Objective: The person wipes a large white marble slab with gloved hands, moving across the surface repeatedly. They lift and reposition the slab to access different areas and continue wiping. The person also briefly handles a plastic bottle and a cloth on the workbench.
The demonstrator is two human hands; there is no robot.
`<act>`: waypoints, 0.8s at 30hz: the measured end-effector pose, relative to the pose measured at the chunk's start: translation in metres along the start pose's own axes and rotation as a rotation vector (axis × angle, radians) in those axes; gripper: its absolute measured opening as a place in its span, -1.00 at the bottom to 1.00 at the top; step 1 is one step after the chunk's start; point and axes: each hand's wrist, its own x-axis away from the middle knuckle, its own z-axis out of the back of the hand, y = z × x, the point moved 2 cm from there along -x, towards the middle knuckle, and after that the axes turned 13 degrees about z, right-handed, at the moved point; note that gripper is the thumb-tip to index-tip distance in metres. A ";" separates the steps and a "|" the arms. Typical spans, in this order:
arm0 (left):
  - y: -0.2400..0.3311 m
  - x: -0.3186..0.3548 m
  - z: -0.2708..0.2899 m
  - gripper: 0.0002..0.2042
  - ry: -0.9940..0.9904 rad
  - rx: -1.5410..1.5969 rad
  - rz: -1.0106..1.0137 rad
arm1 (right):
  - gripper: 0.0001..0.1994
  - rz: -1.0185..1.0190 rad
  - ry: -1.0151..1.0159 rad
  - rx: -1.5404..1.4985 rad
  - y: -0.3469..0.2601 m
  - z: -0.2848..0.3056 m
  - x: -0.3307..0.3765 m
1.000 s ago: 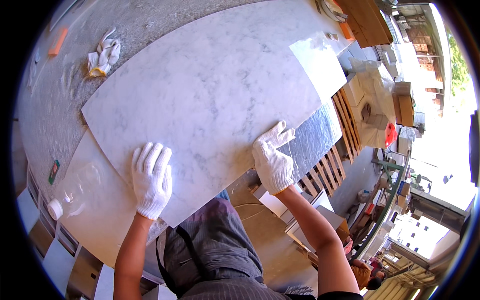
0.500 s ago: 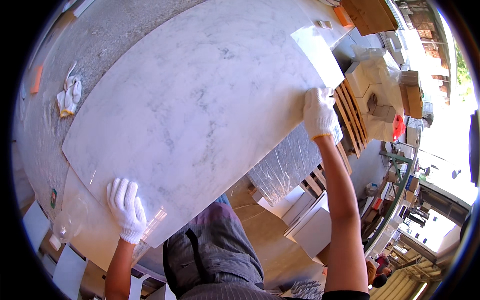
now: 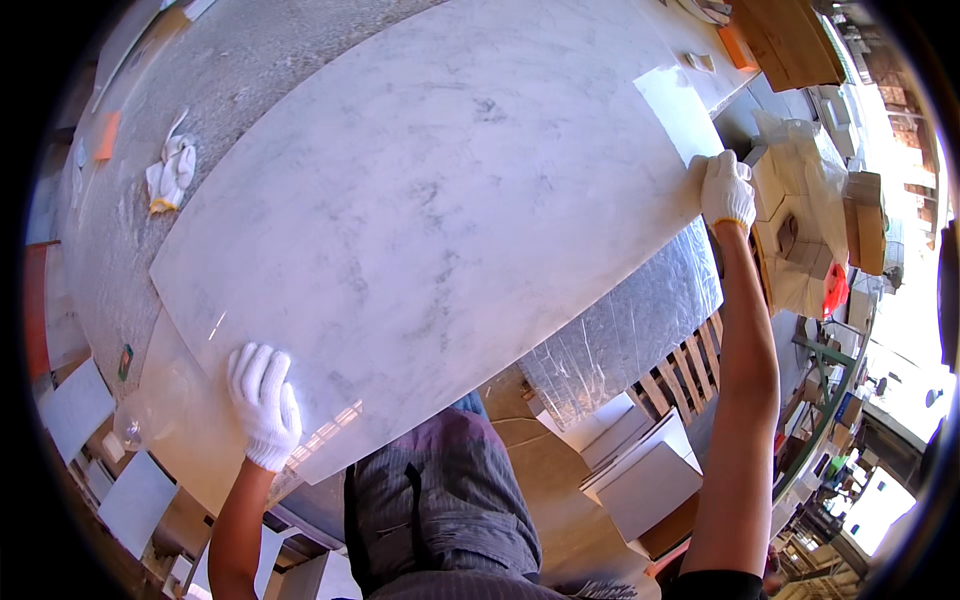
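Observation:
A large white slab with grey veining [image 3: 420,230] stretches across the middle, its near edge running slantwise past my legs. At its near left end, my left hand [image 3: 265,405], in a white knit glove, lies flat on the surface with the fingers stretched out. My right hand [image 3: 728,190], gloved the same way, is closed around the slab's right edge, arm extended; its fingertips are partly hidden. A bright reflection lies on the slab near that hand. Beneath the slab's left end, a pale beige sheet [image 3: 180,410] sticks out.
A grey, scratched slab [image 3: 620,330] lies lower right over a wooden pallet [image 3: 680,380]. White panels [image 3: 650,480] stand near my legs. Spare white gloves [image 3: 172,175] rest on the rough grey surface at left. Cardboard boxes [image 3: 785,45] and a plastic-wrapped stack [image 3: 805,210] are at right.
My right hand has moved right and away along the slab's edge, with the arm reaching farther. My left hand stays flat near the same end. The whole view has shifted a little.

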 end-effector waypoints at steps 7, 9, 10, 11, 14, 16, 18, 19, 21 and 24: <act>0.008 -0.008 0.003 -0.61 0.076 0.067 0.002 | -0.69 0.546 0.031 0.538 -0.135 0.019 0.136; 0.007 -0.004 0.002 -0.61 0.087 0.077 0.025 | -0.67 0.486 0.002 0.287 -0.196 0.055 0.179; 0.008 -0.005 0.002 -0.60 0.111 0.107 0.025 | -0.65 0.444 -0.046 0.128 -0.229 0.085 0.202; 0.010 -0.006 0.003 -0.61 0.117 0.135 0.021 | -0.64 0.460 -0.060 0.009 -0.251 0.099 0.226; 0.009 -0.006 0.008 -0.64 0.139 0.224 0.027 | -0.51 0.537 -0.073 0.021 -0.325 0.139 0.286; 0.003 -0.005 0.010 -0.66 0.157 0.308 0.035 | -0.45 0.612 -0.104 -0.021 -0.377 0.167 0.326; -0.003 -0.004 0.009 -0.70 0.201 0.414 0.012 | -0.57 0.704 -0.097 -0.222 -0.417 0.182 0.376; -0.005 -0.003 0.009 -0.71 0.213 0.463 -0.008 | -0.63 0.712 -0.135 -0.342 -0.434 0.188 0.396; -0.016 0.008 0.004 -0.73 0.239 0.630 0.017 | -0.73 0.788 -0.308 -0.533 -0.462 0.186 0.432; -0.023 0.043 0.009 -0.72 0.243 0.859 0.143 | -0.81 0.817 -0.280 -0.627 -0.474 0.189 0.454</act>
